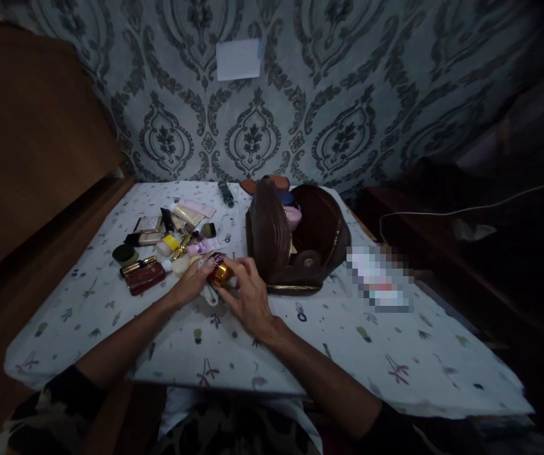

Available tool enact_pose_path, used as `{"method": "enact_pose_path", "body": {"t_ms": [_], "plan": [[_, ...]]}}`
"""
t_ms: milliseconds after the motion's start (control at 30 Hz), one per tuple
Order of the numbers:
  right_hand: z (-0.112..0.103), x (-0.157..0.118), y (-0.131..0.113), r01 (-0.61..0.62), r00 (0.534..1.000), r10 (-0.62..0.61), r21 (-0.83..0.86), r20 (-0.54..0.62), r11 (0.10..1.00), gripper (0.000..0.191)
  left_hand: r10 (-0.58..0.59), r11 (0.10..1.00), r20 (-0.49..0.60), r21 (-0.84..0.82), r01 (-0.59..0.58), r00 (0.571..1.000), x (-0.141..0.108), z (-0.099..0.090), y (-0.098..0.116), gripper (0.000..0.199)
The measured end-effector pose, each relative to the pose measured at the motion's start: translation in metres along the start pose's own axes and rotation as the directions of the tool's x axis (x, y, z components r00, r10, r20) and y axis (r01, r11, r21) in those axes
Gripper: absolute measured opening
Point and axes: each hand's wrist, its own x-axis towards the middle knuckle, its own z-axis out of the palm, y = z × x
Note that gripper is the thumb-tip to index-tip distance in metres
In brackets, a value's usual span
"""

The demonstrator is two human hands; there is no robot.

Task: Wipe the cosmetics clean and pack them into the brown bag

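Observation:
Both hands meet over the table, left of an open brown bag [272, 253]. Between them is a small dark purple bottle [215, 265] with a shiny gold part. My left hand [191, 282] grips its left side, fingers closed. On the gold part, the fingers of my right hand [251, 297] are pressed together. A white looped item [211, 296] shows just under the bottle. Beside my left hand lies a pile of cosmetics, with a dark red bottle [146, 279], a yellow-capped jar [169, 244], a pink tube [204, 246] and several brushes and tubes.
A patterned white cloth [158, 354] covers the table. Behind the bag are brown items [278, 182]; a dark green object [225, 193] lies near the wall. A blurred-out item [380, 278] rests to the right. Brown wooden furniture [39, 114] stands at the left.

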Motion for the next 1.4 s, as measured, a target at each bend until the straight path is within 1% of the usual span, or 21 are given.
{"method": "enact_pose_path", "body": {"t_ms": [67,133,200,233,300,367,433,500,533,567,600,633,667,733,800,867,933,1033,1200,1300,1400], "plan": [[-0.002,0.001,-0.001,0.035,0.999,-0.036,-0.041,-0.039,0.999,0.047,-0.007,0.999,-0.060,0.038,0.009,0.998,-0.002,0.003,0.005,0.059],[-0.008,0.003,-0.003,0.069,0.994,-0.076,-0.091,-0.072,0.993,0.046,-0.067,0.997,-0.103,0.033,0.071,0.992,-0.005,0.006,0.009,0.059],[-0.018,0.005,-0.005,0.102,0.990,-0.114,-0.140,-0.082,0.985,0.045,-0.132,0.991,-0.105,-0.012,0.131,0.986,-0.007,0.008,0.012,0.057],[-0.026,0.007,-0.007,0.124,0.987,-0.138,-0.153,-0.082,0.980,0.044,-0.141,0.990,-0.096,-0.032,0.138,0.985,-0.008,0.008,0.013,0.054],[-0.049,0.013,-0.009,0.169,0.978,-0.186,-0.163,-0.095,0.972,0.044,-0.101,0.994,-0.078,-0.049,0.097,0.992,-0.010,0.007,0.013,0.048],[-0.080,0.024,-0.010,0.184,0.968,-0.209,-0.177,-0.137,0.967,0.045,-0.056,0.997,-0.077,-0.049,0.052,0.995,-0.010,0.005,0.011,0.043],[-0.115,0.041,-0.007,0.127,0.962,-0.173,-0.212,-0.210,0.969,0.045,-0.054,0.998,-0.076,-0.032,0.052,0.996,-0.009,0.002,0.009,0.039],[-0.148,0.060,0.000,0.051,0.958,-0.125,-0.277,-0.259,0.960,0.048,-0.069,0.997,-0.059,0.027,0.071,0.996,-0.007,0.002,0.008,0.039],[-0.163,0.070,0.004,0.011,0.965,-0.092,-0.315,-0.244,0.949,0.049,-0.068,0.995,-0.046,0.074,0.072,0.997,-0.006,0.002,0.008,0.041],[-0.175,0.079,0.009,-0.026,0.979,-0.048,-0.352,-0.199,0.936,0.050,-0.059,0.990,-0.032,0.125,0.063,0.998,-0.006,0.003,0.009,0.042],[-0.185,0.086,0.013,-0.052,0.992,0.001,-0.406,-0.124,0.912,0.049,-0.046,0.983,-0.016,0.176,0.048,0.999,-0.006,0.004,0.010,0.042],[-0.192,0.093,0.016,-0.064,0.998,0.063,-0.474,-0.018,0.878,0.047,-0.028,0.974,0.000,0.224,0.027,1.000,-0.006,0.006,0.012,0.043],[-0.196,0.098,0.019,-0.059,0.987,0.130,-0.544,0.092,0.837,0.045,-0.012,0.964,0.018,0.265,0.006,1.000,-0.006,0.007,0.014,0.043],[-0.198,0.104,0.022,0.001,0.925,0.249,-0.659,0.286,0.752,0.040,-0.009,0.948,0.049,0.318,-0.007,0.999,-0.008,0.011,0.018,0.042],[-0.194,0.107,0.023,0.096,0.856,0.307,-0.712,0.415,0.696,0.037,-0.043,0.937,0.085,0.349,0.010,0.996,-0.009,0.012,0.020,0.040],[-0.187,0.109,0.025,0.177,0.811,0.316,-0.721,0.493,0.670,0.036,-0.063,0.925,0.115,0.380,0.015,0.991,-0.010,0.012,0.018,0.038],[-0.181,0.110,0.029,0.229,0.784,0.316,-0.721,0.535,0.654,0.036,-0.040,0.900,0.138,0.436,-0.025,0.990,-0.009,0.010,0.014,0.040],[-0.174,0.112,0.036,0.270,0.773,0.304,-0.722,0.557,0.637,0.039,-0.003,0.849,0.134,0.524,-0.068,0.991,-0.008,0.006,0.004,0.045],[-0.166,0.113,0.042,0.318,0.737,0.300,-0.702,0.606,0.638,0.043,0.025,0.805,0.108,0.588,-0.084,0.994,-0.010,0.002,-0.007,0.054],[-0.163,0.113,0.043,0.284,0.740,0.321,-0.706,0.592,0.649,0.042,0.025,0.782,0.083,0.620,-0.071,0.996,-0.011,0.000,-0.009,0.060],[-0.162,0.114,0.043,0.227,0.752,0.343,-0.711,0.562,0.666,0.046,0.057,0.761,0.082,0.641,-0.096,0.995,-0.012,0.000,-0.010,0.060]]}}
